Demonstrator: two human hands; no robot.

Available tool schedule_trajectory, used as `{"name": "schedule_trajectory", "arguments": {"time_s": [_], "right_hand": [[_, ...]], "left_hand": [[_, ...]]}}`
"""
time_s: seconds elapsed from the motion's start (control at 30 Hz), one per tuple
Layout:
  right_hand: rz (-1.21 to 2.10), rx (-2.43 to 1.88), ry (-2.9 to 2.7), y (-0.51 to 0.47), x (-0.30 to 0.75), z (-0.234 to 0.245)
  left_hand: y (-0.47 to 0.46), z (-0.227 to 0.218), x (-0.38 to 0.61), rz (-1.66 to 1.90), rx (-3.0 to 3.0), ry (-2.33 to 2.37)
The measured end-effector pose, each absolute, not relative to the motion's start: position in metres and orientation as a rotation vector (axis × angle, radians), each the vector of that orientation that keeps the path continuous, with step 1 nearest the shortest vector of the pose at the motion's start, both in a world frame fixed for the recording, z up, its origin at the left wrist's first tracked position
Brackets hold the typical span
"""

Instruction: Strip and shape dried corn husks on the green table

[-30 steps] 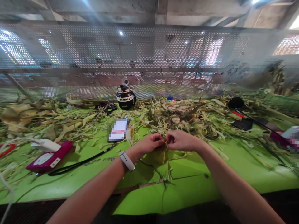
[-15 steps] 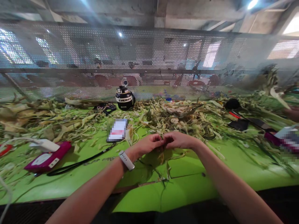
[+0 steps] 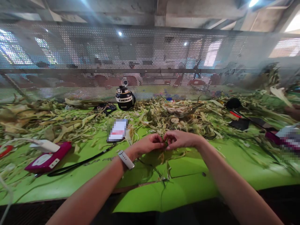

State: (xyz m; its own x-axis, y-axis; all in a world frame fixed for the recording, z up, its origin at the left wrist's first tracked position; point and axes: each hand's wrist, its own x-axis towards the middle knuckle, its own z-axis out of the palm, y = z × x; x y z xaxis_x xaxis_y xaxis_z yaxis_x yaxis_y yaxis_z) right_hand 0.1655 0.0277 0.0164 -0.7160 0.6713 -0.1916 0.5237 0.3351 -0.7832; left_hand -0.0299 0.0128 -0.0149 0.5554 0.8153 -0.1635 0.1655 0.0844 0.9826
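Observation:
My left hand, with a pale band at its wrist, is pinched closed over the green tabletop. Facing it, my right hand has its fingers curled, the tips almost meeting those of the left. Whatever lies between the fingertips is too small to make out. Just beneath the hands are dry scraps of husk and thin strips. Beyond them spreads a heap of dried corn husks.
A phone with a black strap, a magenta power box with a white plug, and a black bottle stand to the left. A black-handled tool lies right. A perforated screen rises behind. Another person's hand shows far right.
My right hand has shifted slightly, its fingers loosening and parting a little from the left hand's fingertips. The left hand has barely moved.

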Motion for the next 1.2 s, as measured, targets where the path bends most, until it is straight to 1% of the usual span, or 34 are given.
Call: {"name": "schedule_trajectory", "arguments": {"time_s": [0.2, 0.37, 0.83, 1.0, 1.2], "right_hand": [[1.366, -1.116, -2.476, 0.027, 0.161, 0.018], [1.338, -1.018, -2.519, 0.029, 0.16, 0.015], [1.428, -0.993, -2.431, 0.027, 0.165, 0.021], [1.362, -0.975, -2.418, 0.028, 0.164, 0.019], [1.33, -1.026, -2.418, 0.026, 0.164, 0.023]], "left_hand": [[0.014, -0.016, -0.031, 0.588, 1.403, 0.866], [0.014, -0.015, -0.032, 0.576, 1.364, 0.821], [0.008, -0.001, -0.03, 0.488, 1.426, 0.938], [0.01, -0.009, -0.03, 0.486, 1.541, 0.803], [0.013, -0.016, -0.032, 0.463, 1.509, 0.791]]}}
